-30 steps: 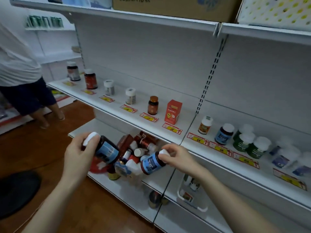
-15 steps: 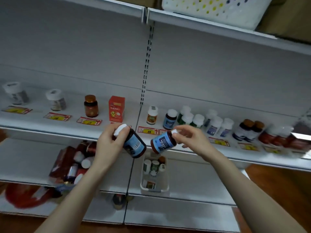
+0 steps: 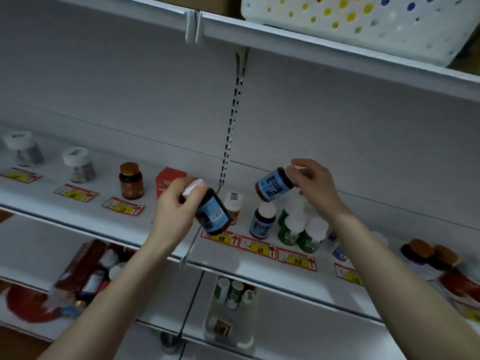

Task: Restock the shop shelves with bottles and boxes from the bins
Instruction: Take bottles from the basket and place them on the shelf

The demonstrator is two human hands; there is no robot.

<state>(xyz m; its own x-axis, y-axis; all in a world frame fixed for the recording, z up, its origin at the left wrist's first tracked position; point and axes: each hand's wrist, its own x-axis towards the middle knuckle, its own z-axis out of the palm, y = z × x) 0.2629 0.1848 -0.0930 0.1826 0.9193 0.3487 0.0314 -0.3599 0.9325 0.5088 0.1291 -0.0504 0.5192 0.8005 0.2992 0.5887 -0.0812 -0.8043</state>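
My left hand (image 3: 174, 210) grips a dark bottle with a blue label and white cap (image 3: 211, 214) by its cap end, tilted above the front of the middle shelf (image 3: 161, 245). Over the shelf's right bay my right hand (image 3: 313, 183) pinches the cap of a second blue-labelled bottle (image 3: 273, 185), which hangs tilted in the air. Directly below it stands a matching blue-labelled bottle (image 3: 261, 222) on the shelf. A bin of red boxes and bottles (image 3: 85, 274) lies on the lower shelf at the left.
Green bottles with white caps (image 3: 302, 231) stand right of the standing blue bottle. An orange-labelled bottle (image 3: 233, 206), a red box (image 3: 168, 179), an amber bottle (image 3: 130, 181) and two white-capped jars sit further left. A small white bin (image 3: 231, 307) holds bottles below. A perforated white basket (image 3: 363, 22) sits overhead.
Both hands have risen with their bottles from the lower bin to the middle shelf. The right bottle now hangs above the standing blue bottle, and the view has swung right and closer.
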